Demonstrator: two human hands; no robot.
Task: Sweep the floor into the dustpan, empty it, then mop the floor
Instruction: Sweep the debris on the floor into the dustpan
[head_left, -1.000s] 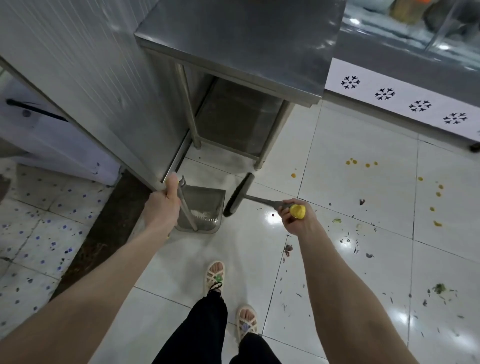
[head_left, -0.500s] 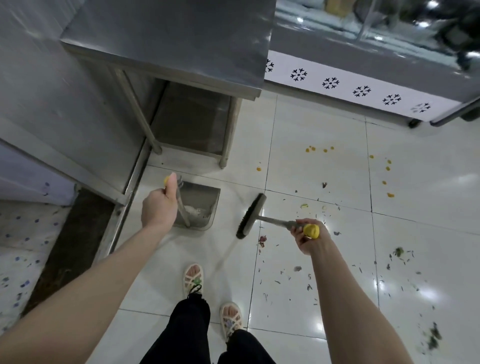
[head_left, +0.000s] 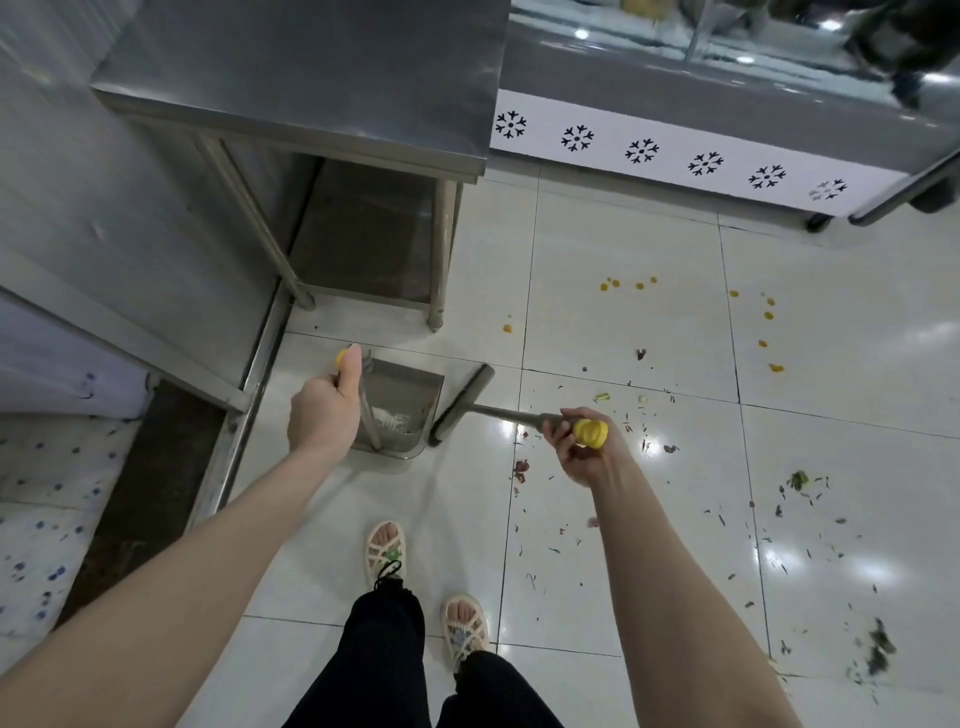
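Risks:
- The floor (head_left: 623, 234) is glossy white tile with strong glare. I judge it slippery, and the person wears open sandals (head_left: 385, 552), so a long reach could cost footing.
- The scraps (head_left: 802, 480) are thin, dark green and dry-looking, spread to the right and well apart from the dustpan (head_left: 410, 384). Fast strokes would likely scatter them, and fine pieces may slide under the pan's lip.
- The orange bits (head_left: 769, 315) look soft and round. Bristles may smear them rather than move them.
- The table leg (head_left: 439, 260) stands near the pan and could catch the broom head (head_left: 460, 405).
- The pan already holds white litter (head_left: 395, 418). Tipping its handle would spill it.

Hands:
- The left hand (head_left: 324, 415) has its fingers wrapped round the pan's upright metal handle, thumb along it up to a yellow cap.
- The right hand (head_left: 584, 452) has its fingers curled round the broom handle just below its yellow cap.

Materials:
- The dustpan is dull grey sheet metal, box-shaped, resting on the floor in front of the table.
- The broom head is a dark, narrow bar lying just beside the pan's right edge.
- The table (head_left: 311, 67) is brushed steel with tubular legs.
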